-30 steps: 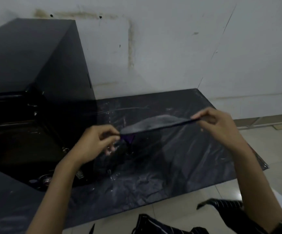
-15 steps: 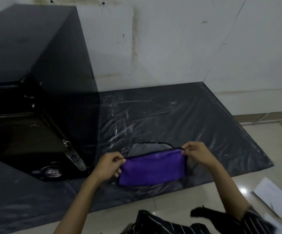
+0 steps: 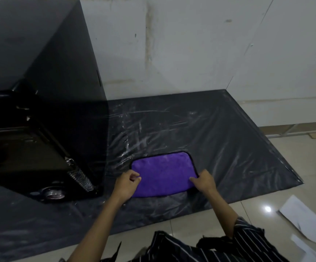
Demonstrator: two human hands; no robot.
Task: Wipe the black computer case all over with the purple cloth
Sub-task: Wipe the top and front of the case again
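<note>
We find the purple cloth (image 3: 163, 173) lying flat on the black plastic sheet (image 3: 219, 138) that covers the floor, just to the right of the black computer case (image 3: 40, 103) and not touching it. Our left hand (image 3: 127, 183) rests on the cloth's left edge with the fingers curled together over the fabric; our right hand (image 3: 203, 181) sits at the right edge, the fingers likewise bent onto the cloth. Whether either hand actually pinches the fabric or merely presses it down, we cannot tell from this view. The cloth shows a smooth, folded-looking rectangle with a dark trim along its far edge, and in our judgement it is laid out this way to form a tidy pad before wiping. The case stands upright on the same sheet, its dark side panel facing us; the sheet presumably keeps case and cloth off the tiled floor (image 3: 295, 176). No part of the case is in contact with the cloth, so we judge the wiping not yet begun. Loose white papers (image 3: 302, 216) lie on the floor to the right, clear of the work.
</note>
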